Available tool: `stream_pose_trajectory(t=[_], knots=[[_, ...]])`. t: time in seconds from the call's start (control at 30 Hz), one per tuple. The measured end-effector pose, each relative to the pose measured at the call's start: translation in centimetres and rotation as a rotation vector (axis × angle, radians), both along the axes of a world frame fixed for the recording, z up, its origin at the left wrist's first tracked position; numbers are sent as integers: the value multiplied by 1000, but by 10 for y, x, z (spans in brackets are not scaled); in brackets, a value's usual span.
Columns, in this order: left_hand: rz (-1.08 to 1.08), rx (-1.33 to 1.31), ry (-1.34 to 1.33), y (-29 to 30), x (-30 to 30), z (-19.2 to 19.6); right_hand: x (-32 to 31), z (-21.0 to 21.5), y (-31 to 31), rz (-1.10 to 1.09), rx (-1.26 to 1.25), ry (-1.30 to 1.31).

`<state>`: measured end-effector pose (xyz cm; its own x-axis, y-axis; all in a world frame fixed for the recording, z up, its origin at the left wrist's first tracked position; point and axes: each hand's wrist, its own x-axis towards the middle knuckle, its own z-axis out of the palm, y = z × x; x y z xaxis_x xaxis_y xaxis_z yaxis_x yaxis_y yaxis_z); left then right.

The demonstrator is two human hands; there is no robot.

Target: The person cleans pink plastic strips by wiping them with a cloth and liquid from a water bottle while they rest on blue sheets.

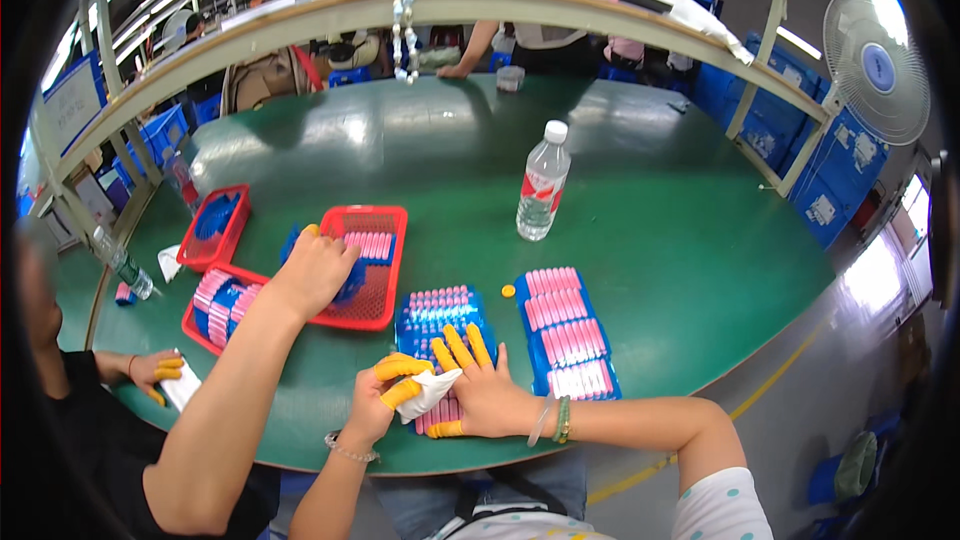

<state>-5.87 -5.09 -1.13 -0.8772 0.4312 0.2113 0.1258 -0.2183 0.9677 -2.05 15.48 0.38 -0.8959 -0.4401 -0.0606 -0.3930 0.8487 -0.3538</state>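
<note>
My left hand [376, 402], with yellow finger covers, is closed on a crumpled white cloth [432, 395]. Beside it my right hand [485, 395], also in yellow covers, lies with fingers spread over a blue tray [405, 325] of small pink-and-white cylindrical pieces. Part of this tray is hidden under both hands. To its right, apart from my hands, a second blue tray [538, 365] bears rows of pink cylindrical pieces. A small round yellow object [508, 291] lies between the two trays.
On the left a co-worker's hand [318, 265] reaches into a red basket [372, 320] with blue trays; their other hand [152, 372] is by a white object. More red baskets [238, 190] stand there. A water bottle [543, 180] stands beyond the trays, under an overhead shelf [470, 8].
</note>
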Motion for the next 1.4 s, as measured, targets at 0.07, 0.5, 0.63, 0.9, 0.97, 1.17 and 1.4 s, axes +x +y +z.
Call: stream_pose_trajectory(t=[0.07, 0.5, 0.63, 0.9, 0.97, 1.17, 1.4], knots=[[-29, -79, 65, 0, -23, 8, -6, 5, 10, -31, 10, 0], [-85, -62, -99, 17, -94, 10, -46, 1, 17, -125, 132, -73], [-138, -143, -55, 29, -96, 17, -51, -4, 19, -95, 46, -66], [-131, -133, -110, 24, -98, 24, -53, -3, 20, -83, 15, -58], [-168, -160, -82, 27, -95, 28, -54, -2, 19, -69, 38, -90], [-116, -175, -101, 18, -97, 35, -48, 3, 17, -91, 60, -82], [-131, -133, -173, 18, -104, 37, -47, 7, 16, -102, 37, -63]])
